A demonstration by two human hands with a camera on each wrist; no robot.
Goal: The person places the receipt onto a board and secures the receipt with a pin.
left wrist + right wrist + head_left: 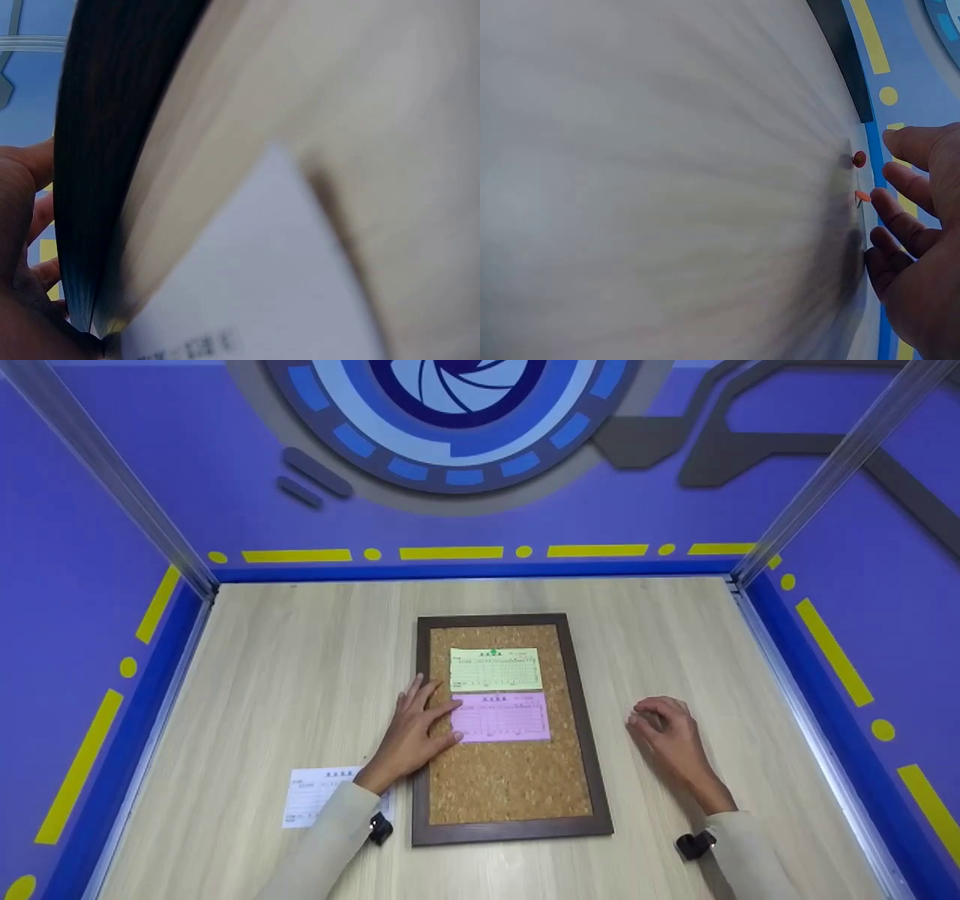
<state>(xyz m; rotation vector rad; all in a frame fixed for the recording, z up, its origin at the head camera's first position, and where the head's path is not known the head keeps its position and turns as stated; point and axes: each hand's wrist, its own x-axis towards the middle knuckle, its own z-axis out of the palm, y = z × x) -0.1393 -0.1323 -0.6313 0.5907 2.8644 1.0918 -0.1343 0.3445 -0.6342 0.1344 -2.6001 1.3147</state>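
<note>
My left hand [409, 739] lies across the left side of a brown-framed cork board [510, 784]. Its thumb and index fingertip touch the left edge of a pink printed slip [501, 718]. Directly above that slip is a pale green slip [495, 671], with a green pushpin [493, 651] at its top edge. To the right of the board, my right hand [667, 727] is low over the table with loosely bent fingers. In the right wrist view, a red pushpin [859, 159] and an orange pushpin [862, 196] sit on the table right by its fingertips.
A white printed slip [322, 795] lies on the table left of the board, partly covered by my left forearm. Blue panels [480, 525] with yellow marks enclose the wooden table [300, 660] at the back and sides.
</note>
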